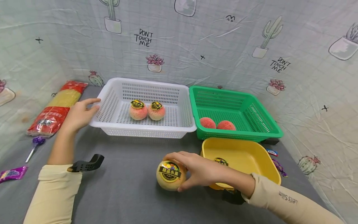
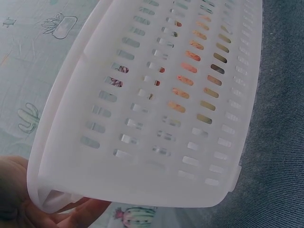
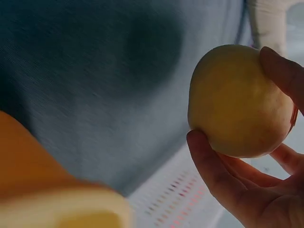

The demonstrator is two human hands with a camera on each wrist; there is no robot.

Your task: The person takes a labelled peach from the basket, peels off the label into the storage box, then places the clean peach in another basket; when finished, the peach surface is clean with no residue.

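Observation:
My right hand (image 1: 199, 169) grips a pale yellow peach (image 1: 170, 175) with a black and gold label, above the grey table in front of the yellow bin (image 1: 243, 146). In the right wrist view, thumb and fingers close round the peach (image 3: 237, 104). My left hand (image 1: 81, 113) holds the left rim of the white basket (image 1: 148, 132), with fingers on both sides of the rim in the left wrist view. Two labelled pink-and-cream peaches (image 1: 138, 110) sit inside that basket. Another labelled fruit (image 1: 221, 161) lies in the yellow bin, partly hidden by my right arm.
A green basket (image 1: 237, 133) with two red-pink fruits (image 1: 226, 125) adjoins the white one. On the left lie a red and yellow packet (image 1: 56, 109), a purple lollipop (image 1: 37, 141) and a purple wrapper (image 1: 14, 173). Small wrapped sweets (image 1: 279, 168) lie right of the yellow bin.

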